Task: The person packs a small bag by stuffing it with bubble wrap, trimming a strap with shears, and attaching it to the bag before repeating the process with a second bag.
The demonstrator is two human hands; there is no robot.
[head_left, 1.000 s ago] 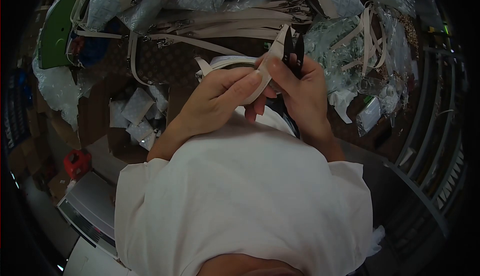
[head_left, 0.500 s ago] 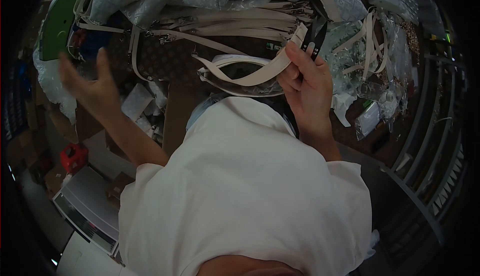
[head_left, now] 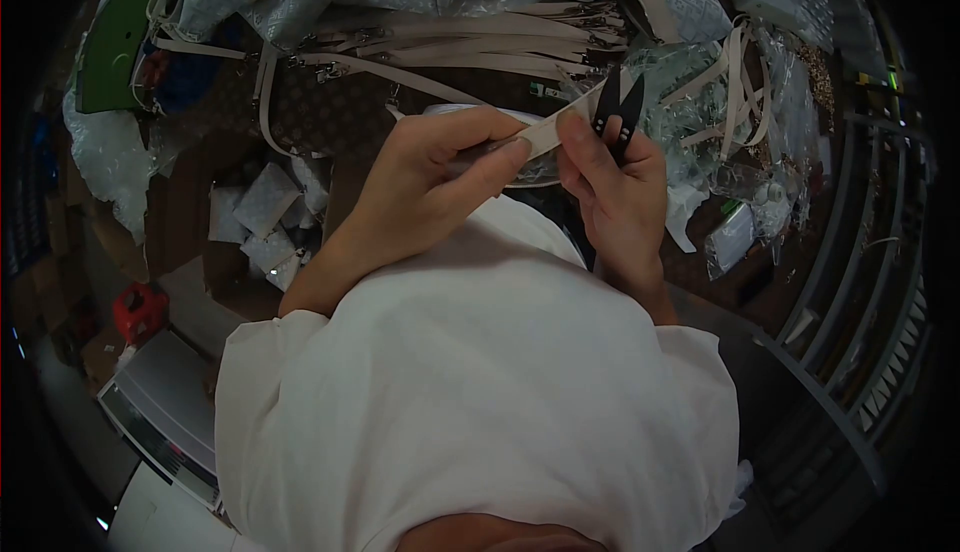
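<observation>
Dim light; grey floor; probably metal rack.

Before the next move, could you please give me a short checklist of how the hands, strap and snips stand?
1. Left hand has hold of the pale strap: ok.
2. Right hand pinches the strap too: ok.
3. Black snips held in the right hand: ok.
4. Blade tips pointing away from the body: ok.
5. Blades clear of the strap: cannot tell; one blade appears very near its end.
6. Bag opening in full view: not ok; the hands and strap cover much of it.
</observation>
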